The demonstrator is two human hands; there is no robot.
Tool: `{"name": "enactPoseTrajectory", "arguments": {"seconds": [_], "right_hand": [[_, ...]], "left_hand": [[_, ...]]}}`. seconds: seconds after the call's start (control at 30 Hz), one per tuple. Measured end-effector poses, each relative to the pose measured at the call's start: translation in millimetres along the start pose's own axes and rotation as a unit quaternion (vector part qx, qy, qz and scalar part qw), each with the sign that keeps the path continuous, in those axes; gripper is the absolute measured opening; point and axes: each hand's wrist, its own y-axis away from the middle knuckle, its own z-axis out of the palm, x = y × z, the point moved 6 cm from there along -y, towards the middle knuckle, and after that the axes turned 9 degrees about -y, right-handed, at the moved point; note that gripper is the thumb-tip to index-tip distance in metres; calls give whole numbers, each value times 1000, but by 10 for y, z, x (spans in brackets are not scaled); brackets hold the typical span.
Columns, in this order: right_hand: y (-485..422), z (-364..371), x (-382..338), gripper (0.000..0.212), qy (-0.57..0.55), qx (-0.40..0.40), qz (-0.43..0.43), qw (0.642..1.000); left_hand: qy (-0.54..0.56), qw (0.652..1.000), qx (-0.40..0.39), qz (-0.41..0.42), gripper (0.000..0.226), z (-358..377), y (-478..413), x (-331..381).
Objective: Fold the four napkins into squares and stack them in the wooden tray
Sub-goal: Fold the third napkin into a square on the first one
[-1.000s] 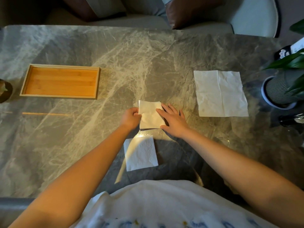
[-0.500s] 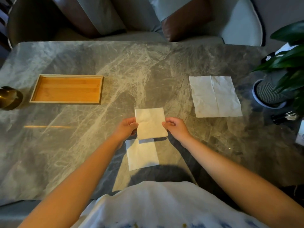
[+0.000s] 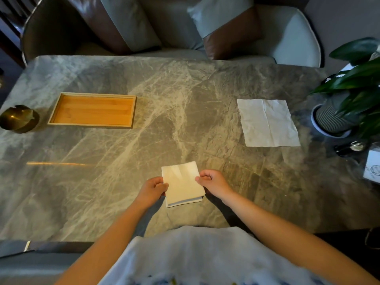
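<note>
1. Brass bowl point(image 3: 19, 118) sits at the table's point(image 3: 102, 192) far left, just beside the wooden tray point(image 3: 92, 126), whose long axis runs left to right.
2. Left hand point(image 3: 152, 189) pinches the folded napkin's point(image 3: 182, 183) left edge.
3. Folded napkin lies near the person, slightly rotated, seemingly atop another folded one.
4. Right hand point(image 3: 213, 183) pinches its right edge.
5. Unfolded napkin point(image 3: 268, 122) lies flat far right, near the potted plant point(image 3: 337, 116).
</note>
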Motion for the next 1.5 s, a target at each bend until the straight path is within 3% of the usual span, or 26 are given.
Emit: {"name": "enactPoseTrajectory", "arguments": {"seconds": [0.1,0.63,0.9,1.13,1.5], "right_hand": [[42,36,46,12,23,-1,1,1000],[13,58,159,2,42,37,-6,998],[-62,-5,122,18,61,49,1,997],[-98,-25,129,7,136,23,-24,990],[-97,14,92,9,182,-26,-51,982]], "left_hand": [[-1,1000,3,-16,14,-14,9,-75],[-46,998,26,-19,16,2,77,-75],[-80,996,36,20,37,-7,75,-14],[-77,995,54,-17,33,-37,61,-112],[-44,997,51,-44,30,-19,50,-153]]}}
